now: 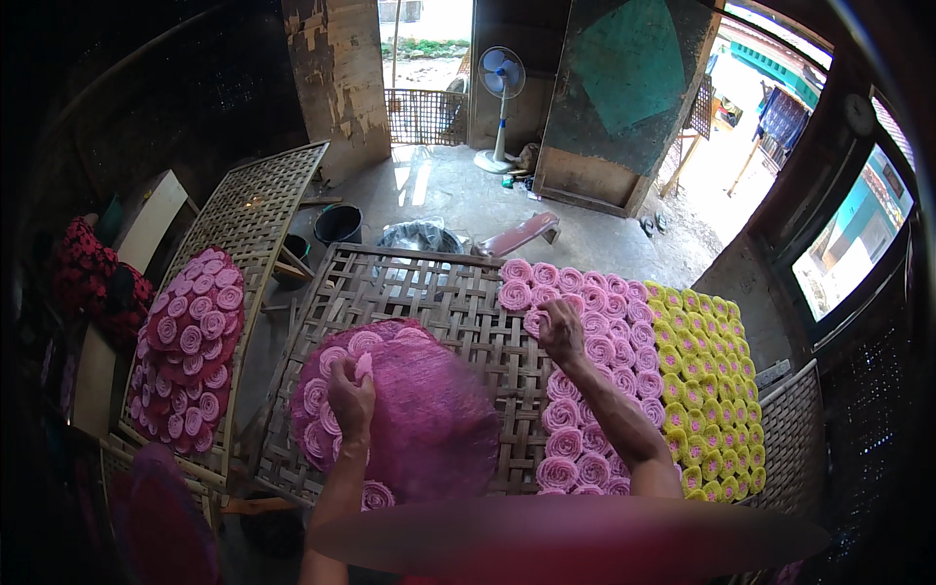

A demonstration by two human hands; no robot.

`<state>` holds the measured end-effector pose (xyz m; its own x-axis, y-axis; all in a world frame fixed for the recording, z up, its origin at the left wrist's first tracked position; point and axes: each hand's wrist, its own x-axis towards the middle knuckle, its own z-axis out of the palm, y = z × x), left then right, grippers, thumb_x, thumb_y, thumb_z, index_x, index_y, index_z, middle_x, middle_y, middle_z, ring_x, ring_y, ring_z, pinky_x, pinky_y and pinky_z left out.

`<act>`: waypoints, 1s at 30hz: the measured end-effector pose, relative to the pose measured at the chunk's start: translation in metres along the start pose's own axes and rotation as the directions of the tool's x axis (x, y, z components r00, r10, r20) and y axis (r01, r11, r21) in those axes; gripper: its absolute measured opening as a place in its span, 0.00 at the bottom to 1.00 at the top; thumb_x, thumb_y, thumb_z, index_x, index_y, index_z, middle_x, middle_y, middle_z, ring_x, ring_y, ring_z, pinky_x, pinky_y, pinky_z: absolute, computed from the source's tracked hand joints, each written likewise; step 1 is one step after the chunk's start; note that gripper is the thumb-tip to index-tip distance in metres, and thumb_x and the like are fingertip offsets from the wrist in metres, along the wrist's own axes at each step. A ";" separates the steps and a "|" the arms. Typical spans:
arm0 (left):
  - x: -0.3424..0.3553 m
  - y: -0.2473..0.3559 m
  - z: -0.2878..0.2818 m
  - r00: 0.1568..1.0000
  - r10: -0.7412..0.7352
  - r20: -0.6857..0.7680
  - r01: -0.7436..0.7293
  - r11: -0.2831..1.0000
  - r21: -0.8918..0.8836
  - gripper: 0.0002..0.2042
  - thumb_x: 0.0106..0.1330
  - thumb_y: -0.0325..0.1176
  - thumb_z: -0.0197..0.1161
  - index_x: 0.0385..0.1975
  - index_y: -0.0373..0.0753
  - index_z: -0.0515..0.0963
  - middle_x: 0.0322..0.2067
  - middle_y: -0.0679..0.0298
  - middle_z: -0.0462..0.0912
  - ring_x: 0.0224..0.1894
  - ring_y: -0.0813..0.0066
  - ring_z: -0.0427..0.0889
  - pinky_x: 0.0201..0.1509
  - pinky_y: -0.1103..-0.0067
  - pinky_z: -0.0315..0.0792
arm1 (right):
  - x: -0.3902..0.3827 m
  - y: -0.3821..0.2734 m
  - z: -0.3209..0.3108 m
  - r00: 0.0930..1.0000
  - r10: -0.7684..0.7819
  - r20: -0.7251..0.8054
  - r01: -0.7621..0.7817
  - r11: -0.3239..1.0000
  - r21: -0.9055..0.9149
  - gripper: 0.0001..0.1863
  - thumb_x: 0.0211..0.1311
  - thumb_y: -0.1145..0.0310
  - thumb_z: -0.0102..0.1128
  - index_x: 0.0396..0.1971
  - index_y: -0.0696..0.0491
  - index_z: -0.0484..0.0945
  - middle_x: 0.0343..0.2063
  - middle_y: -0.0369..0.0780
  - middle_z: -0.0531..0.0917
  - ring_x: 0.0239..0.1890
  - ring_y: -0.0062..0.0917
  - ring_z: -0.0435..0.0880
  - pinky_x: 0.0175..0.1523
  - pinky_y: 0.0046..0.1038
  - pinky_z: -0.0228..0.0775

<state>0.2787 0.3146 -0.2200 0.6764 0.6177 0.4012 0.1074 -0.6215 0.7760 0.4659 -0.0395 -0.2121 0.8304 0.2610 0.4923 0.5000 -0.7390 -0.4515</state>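
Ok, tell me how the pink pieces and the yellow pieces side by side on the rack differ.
The pink pieces are pink throughout; the yellow pieces have pinkish centres. The pink pieces look larger than the yellow pieces. The right hand is at the pink pieces, away from the yellow pieces. Both are roundish and sit close together on the woven rack.

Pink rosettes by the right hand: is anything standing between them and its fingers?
Nothing visible is in between. The right hand is over the upper-left part of the pink rosettes; whether its fingertips touch them is unclear. The right forearm only covers some from view.
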 end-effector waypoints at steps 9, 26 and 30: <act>-0.067 0.054 -0.005 0.786 0.392 0.479 -0.406 0.911 -0.079 0.22 0.64 0.33 0.71 0.57 0.34 0.77 0.58 0.47 0.78 0.64 0.51 0.75 0.68 0.64 0.71 | -0.065 -0.084 0.034 0.694 0.097 0.713 -0.713 0.229 0.663 0.23 0.69 0.60 0.63 0.53 0.63 0.75 0.42 0.42 0.85 0.39 0.29 0.86 0.46 0.30 0.81; -0.034 -0.052 -0.106 0.904 0.022 0.428 -0.130 0.966 0.224 0.30 0.57 0.18 0.65 0.63 0.38 0.72 0.44 0.54 0.81 0.46 0.57 0.83 0.51 0.65 0.78 | 0.028 0.004 0.044 0.967 0.138 0.216 -0.135 0.990 -0.029 0.21 0.57 0.63 0.64 0.49 0.57 0.82 0.44 0.54 0.85 0.48 0.50 0.84 0.55 0.47 0.74; -0.028 -0.032 -0.105 0.938 -0.028 0.345 -0.007 0.995 0.100 0.29 0.57 0.17 0.64 0.62 0.38 0.72 0.37 0.57 0.80 0.38 0.65 0.82 0.43 0.69 0.78 | 0.017 -0.027 0.025 1.000 -0.003 0.013 0.004 0.999 -0.051 0.20 0.62 0.62 0.64 0.51 0.57 0.82 0.44 0.53 0.85 0.47 0.49 0.83 0.55 0.45 0.74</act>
<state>0.1794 0.3677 -0.2045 0.8831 0.4305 0.1863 0.1749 -0.6707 0.7209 0.4724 -0.0001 -0.2103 0.8319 0.2713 0.4841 0.4900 -0.7687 -0.4112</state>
